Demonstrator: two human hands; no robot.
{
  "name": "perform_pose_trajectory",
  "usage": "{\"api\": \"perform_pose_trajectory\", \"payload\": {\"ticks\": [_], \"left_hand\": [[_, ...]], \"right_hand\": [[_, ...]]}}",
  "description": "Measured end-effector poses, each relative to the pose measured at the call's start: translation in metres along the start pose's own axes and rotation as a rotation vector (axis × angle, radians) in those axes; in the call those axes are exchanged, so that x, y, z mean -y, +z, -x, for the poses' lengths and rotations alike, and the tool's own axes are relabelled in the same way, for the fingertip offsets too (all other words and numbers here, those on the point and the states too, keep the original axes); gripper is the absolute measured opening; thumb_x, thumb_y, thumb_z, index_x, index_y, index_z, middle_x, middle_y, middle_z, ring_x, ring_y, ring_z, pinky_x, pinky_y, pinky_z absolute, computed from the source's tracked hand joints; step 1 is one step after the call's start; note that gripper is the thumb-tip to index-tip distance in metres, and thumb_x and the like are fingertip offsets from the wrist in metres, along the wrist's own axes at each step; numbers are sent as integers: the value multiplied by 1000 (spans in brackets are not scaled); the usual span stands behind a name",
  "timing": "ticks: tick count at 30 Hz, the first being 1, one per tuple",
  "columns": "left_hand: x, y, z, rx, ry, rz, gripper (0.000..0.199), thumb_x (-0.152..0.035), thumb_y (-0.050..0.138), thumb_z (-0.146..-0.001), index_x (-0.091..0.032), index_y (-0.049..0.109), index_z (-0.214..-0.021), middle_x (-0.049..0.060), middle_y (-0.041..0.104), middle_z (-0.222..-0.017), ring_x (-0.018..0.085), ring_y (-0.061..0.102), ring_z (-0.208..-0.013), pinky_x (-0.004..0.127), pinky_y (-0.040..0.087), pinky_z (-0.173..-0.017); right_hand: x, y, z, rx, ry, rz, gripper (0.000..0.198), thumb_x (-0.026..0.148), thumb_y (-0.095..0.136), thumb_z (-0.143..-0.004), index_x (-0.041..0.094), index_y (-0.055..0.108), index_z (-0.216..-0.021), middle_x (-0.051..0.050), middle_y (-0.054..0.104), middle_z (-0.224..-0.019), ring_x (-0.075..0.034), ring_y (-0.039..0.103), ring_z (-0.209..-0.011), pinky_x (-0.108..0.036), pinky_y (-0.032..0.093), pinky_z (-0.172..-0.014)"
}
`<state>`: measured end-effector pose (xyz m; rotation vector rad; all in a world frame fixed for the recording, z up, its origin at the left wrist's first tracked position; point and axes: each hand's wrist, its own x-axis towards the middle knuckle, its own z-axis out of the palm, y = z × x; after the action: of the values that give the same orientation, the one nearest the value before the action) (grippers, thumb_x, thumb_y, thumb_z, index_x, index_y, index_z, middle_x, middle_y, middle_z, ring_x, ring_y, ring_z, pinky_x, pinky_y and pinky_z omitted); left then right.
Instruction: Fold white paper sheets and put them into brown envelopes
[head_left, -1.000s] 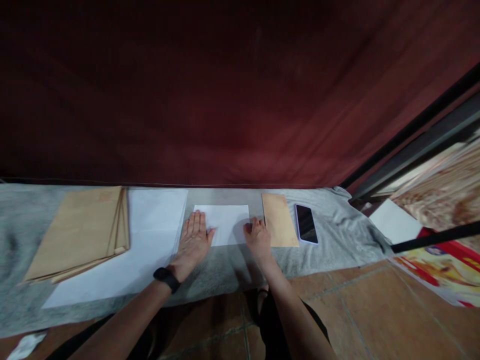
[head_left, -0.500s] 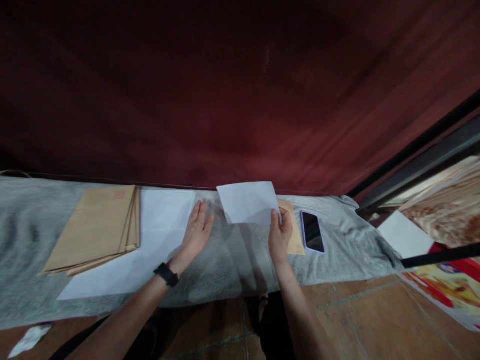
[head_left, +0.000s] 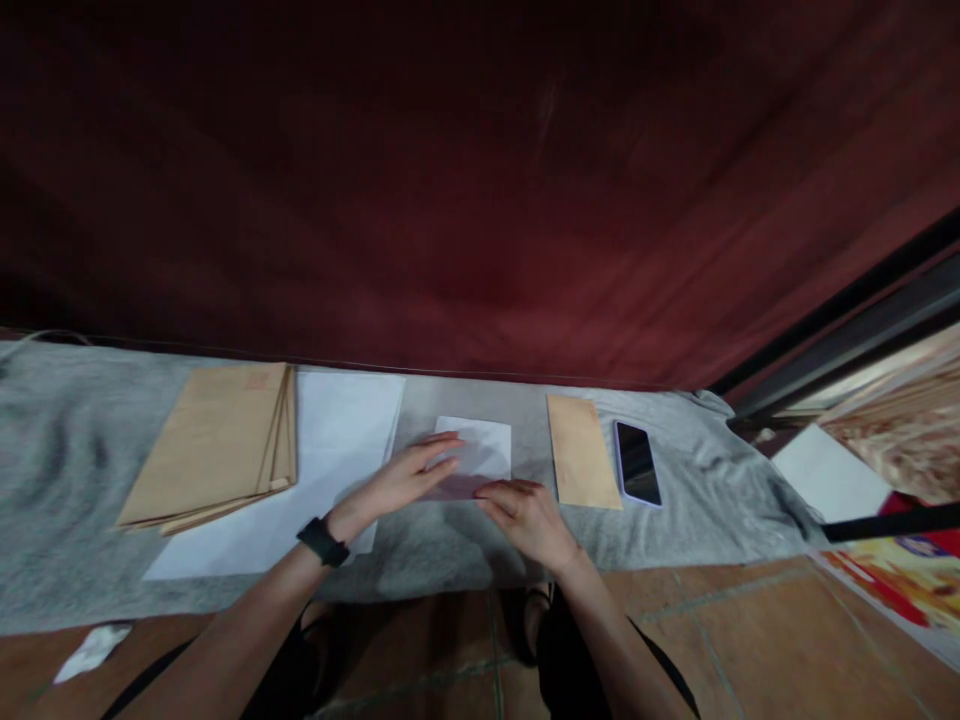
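A small white sheet of paper [head_left: 486,452] lies in front of me on the grey cloth, its far edge slightly askew. My left hand [head_left: 405,474], with a black band at the wrist, reaches over the paper's left side, fingers stretched out and thumb apart. At the near edge of the sheet, my right hand [head_left: 529,518] has its fingers and thumb pinched together on the paper. To the right lies a single brown envelope [head_left: 585,455]. A stack of brown envelopes [head_left: 214,435] rests at the left, partly on top of larger white sheets [head_left: 337,430].
The grey cloth [head_left: 442,560] covers a narrow surface before a dark red hanging [head_left: 480,250]. A phone [head_left: 637,462] lies right of the single envelope. A dark metal frame [head_left: 847,330] stands at the right. Crumpled tissue [head_left: 91,650] is on the tiled floor.
The white paper has come down from a raised position onto the cloth. My right hand has moved left and nearer to its near edge, uncovering the single envelope; my left hand has moved right over the paper.
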<state>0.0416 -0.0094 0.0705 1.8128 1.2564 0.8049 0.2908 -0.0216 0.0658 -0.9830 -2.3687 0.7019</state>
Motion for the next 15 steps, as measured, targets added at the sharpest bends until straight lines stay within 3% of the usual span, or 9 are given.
{"api": "perform_pose_trajectory", "payload": {"ticks": [4, 9, 12, 15], "left_hand": [[1, 0, 8, 314, -99, -23, 58, -60, 54, -93, -27, 59, -140, 7, 57, -149, 26, 51, -139, 44, 37, -118], [-4, -17, 15, 535, -133, 4, 82, -58, 73, -79, -34, 44, -152, 2, 45, -159, 28, 43, -144, 41, 34, -120], [-1, -17, 20, 550, -57, -51, 85, -51, 83, -71, -33, 49, -148, 3, 47, -157, 31, 43, -144, 42, 33, -120], [3, -11, 27, 458, 12, -66, 61, -41, 75, -80, -31, 60, -139, 5, 55, -151, 28, 48, -141, 42, 36, -118]], "right_hand": [[-8, -9, 6, 114, 88, -139, 26, 25, 68, -93, 28, 73, -118, -1, 77, -115, -19, 73, -104, -30, 55, -95], [-26, -20, 12, 213, 130, -226, 38, 13, 65, -87, 29, 74, -120, -1, 73, -126, -22, 66, -121, -36, 50, -108], [-31, -22, 14, 227, 159, -247, 39, 9, 58, -85, 28, 77, -113, -1, 76, -119, -21, 68, -118, -37, 52, -106], [-31, -21, 15, 215, 150, -291, 32, 16, 59, -88, 28, 78, -110, -2, 77, -115, -22, 70, -113, -40, 54, -104]]}}
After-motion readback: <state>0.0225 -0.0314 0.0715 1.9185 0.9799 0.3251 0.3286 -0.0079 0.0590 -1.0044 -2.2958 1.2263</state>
